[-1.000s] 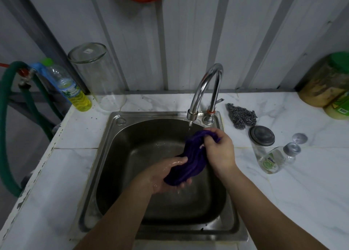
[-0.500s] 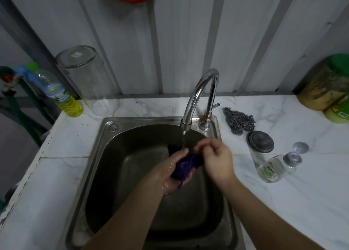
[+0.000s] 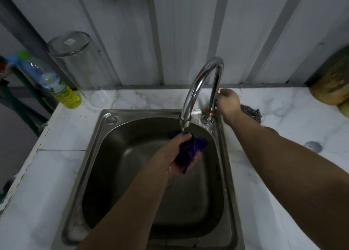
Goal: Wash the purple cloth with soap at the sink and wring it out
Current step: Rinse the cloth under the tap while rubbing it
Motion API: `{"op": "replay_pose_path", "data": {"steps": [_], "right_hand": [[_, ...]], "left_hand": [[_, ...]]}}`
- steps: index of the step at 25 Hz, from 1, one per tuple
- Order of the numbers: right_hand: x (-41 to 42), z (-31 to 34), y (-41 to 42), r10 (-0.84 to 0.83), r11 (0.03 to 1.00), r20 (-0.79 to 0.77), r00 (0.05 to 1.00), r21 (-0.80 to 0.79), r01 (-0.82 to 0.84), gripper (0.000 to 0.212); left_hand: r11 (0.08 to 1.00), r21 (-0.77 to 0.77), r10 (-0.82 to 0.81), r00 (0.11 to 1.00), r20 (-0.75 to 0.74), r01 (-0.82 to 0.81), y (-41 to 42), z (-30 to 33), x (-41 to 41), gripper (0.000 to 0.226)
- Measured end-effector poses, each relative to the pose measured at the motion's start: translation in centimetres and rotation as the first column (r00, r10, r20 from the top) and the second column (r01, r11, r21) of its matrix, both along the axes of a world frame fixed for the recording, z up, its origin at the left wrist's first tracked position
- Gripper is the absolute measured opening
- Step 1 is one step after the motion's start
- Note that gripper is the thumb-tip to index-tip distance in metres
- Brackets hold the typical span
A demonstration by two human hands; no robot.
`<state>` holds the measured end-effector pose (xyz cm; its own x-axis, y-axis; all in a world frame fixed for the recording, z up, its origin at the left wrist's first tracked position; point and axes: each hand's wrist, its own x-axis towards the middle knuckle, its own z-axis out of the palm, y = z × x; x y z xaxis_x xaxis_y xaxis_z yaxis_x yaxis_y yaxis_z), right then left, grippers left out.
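The purple cloth (image 3: 190, 148) was bunched into a wet wad in the left hand (image 3: 177, 155), whose fingers curled round it and held it directly under the spout of the tap (image 3: 200, 91), over the sink (image 3: 105, 136), toward twelve o'clock in the basin. A thin stream ran from the spout onto the cloth and the knuckles, and a loose corner hung from the wad toward six o'clock. The right hand (image 3: 227, 104) was up at the base of the tap, at about two o'clock from the cloth, with its fingers curled in at the stem where the lever would sit; the lever itself was hidden behind the hand, so whether it was truly gripped could not be told for certain. As a judgement, the washing looked well advanced: the cloth was soaked and being rinsed, no suds showed on it or in the basin, and the reach to the tap suggested the water was about to be adjusted or shut off. The wringing appeared to be what was left, and that would call for both hands on the cloth. A bottle of yellow liquid (image 3: 62, 91) stood on the counter (image 3: 56, 166) at ten o'clock from the sink.
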<state>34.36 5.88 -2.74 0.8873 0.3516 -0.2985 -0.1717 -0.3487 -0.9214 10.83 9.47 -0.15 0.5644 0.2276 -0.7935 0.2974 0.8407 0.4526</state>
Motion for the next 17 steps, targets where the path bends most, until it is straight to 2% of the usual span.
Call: {"op": "replay_pose_path", "data": {"steps": [4, 10, 13, 17], "right_hand": [[-1.2, -0.9, -0.6, -0.027, 0.994, 0.227, 0.974, -0.100, 0.051, 0.028], [-1.4, 0.0, -0.8, 0.213, 0.965, 0.441, 0.872, -0.236, -0.116, 0.031], [-1.3, 0.8, -0.5, 0.306, 0.948, 0.333, 0.892, -0.196, -0.252, 0.029], [-0.8, 1.7, -1.2, 0.343, 0.936, 0.062, 0.937, 0.058, -0.346, 0.047]], "left_hand": [[1.000, -0.003, -0.015, 1.000, 0.006, 0.015, -0.2, 0.3, 0.0, 0.024], [1.000, 0.007, 0.010, 1.000, -0.009, -0.010, -0.1, 0.1, -0.4, 0.033], [1.000, 0.012, 0.021, 1.000, -0.020, -0.020, 0.2, 0.0, -0.8, 0.038], [1.000, -0.004, 0.023, 1.000, -0.007, -0.023, 0.3, -0.2, -1.2, 0.041]]}}
